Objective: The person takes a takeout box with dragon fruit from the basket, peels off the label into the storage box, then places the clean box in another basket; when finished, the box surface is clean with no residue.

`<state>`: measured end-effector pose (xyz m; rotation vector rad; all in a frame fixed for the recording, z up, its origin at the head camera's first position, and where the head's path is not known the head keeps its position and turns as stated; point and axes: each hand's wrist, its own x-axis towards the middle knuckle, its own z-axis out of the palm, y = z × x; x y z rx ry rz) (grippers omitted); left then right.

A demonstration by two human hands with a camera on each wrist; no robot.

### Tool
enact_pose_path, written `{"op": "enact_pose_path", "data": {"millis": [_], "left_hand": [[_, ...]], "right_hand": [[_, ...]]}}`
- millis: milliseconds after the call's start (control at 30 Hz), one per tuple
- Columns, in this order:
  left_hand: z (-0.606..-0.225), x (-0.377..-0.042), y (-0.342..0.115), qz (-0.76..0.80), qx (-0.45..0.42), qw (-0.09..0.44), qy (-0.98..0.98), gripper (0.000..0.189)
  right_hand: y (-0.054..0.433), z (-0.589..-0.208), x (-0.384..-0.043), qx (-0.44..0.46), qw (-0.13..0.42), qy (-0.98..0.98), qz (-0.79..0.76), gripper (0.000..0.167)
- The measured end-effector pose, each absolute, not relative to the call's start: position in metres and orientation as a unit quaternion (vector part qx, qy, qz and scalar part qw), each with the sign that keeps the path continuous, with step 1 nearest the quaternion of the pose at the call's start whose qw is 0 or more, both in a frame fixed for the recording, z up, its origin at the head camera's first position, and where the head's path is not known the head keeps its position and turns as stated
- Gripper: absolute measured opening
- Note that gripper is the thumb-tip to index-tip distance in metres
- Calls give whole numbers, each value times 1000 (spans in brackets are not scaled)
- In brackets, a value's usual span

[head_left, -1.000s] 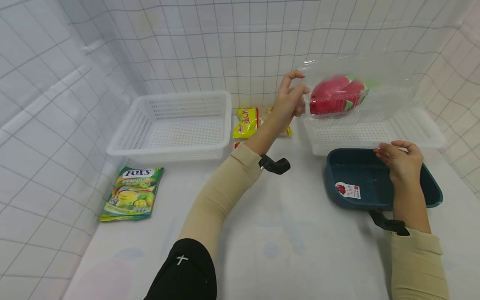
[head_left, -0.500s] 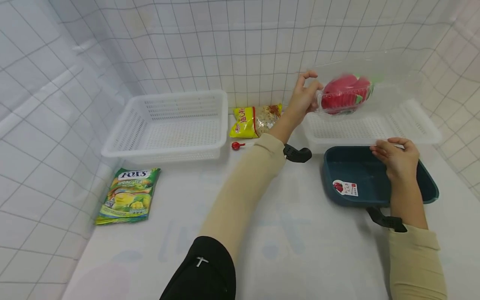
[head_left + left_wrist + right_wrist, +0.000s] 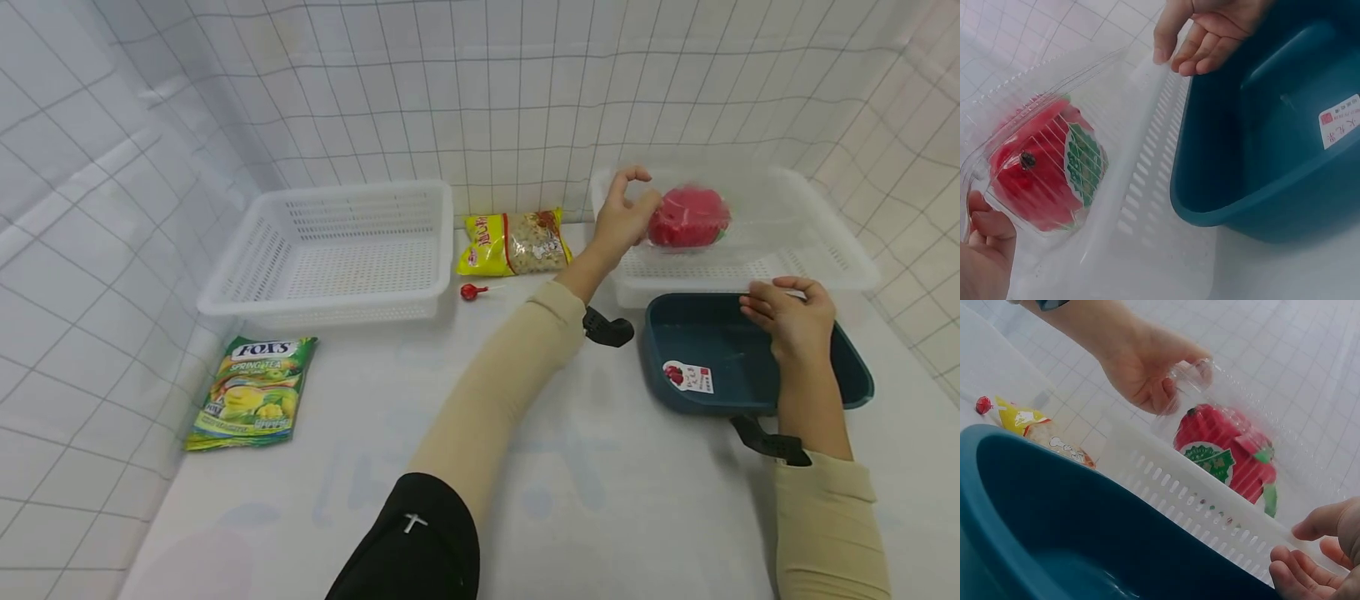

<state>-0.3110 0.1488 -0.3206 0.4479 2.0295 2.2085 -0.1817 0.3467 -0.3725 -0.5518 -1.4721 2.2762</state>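
Note:
My left hand (image 3: 624,221) holds the end of a clear plastic box (image 3: 1247,394) with a red dragon fruit (image 3: 688,218) in it. A green-and-white label shows on the fruit in both wrist views. The box is inside the right-hand white basket (image 3: 836,250); whether it rests on the bottom, I cannot tell. My right hand (image 3: 801,325) reaches over a teal basin (image 3: 727,350) and pinches the basket's near rim, thumb and fingers on either side of it. The basin stands in front of the basket, a white sticker on its inner wall.
Another white basket (image 3: 337,250) stands at the left. Between the baskets lie a yellow snack bag (image 3: 517,243) and a red lollipop (image 3: 470,292). A green candy bag (image 3: 255,392) lies at the front left. Gridded cloth (image 3: 517,100) hangs behind.
The left hand has carried the boxed dragon fruit rightward and then down into the right basket, uncovering the snack bag and lollipop. The right hand has kept its place at the rim.

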Motion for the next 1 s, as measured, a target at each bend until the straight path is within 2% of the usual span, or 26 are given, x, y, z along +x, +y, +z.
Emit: {"op": "enact_pose_path", "data": {"millis": [133, 267, 1000], "left_hand": [[-321, -308, 153, 684, 116, 40, 719, 27], [-325, -307, 156, 653, 122, 35, 747, 25], [-338, -309, 173, 603, 124, 92, 783, 33]], "right_hand": [[347, -371, -181, -194, 182, -518, 813, 40], [347, -371, -182, -188, 179, -509, 821, 40], [347, -371, -181, -192, 174, -506, 823, 42]]}}
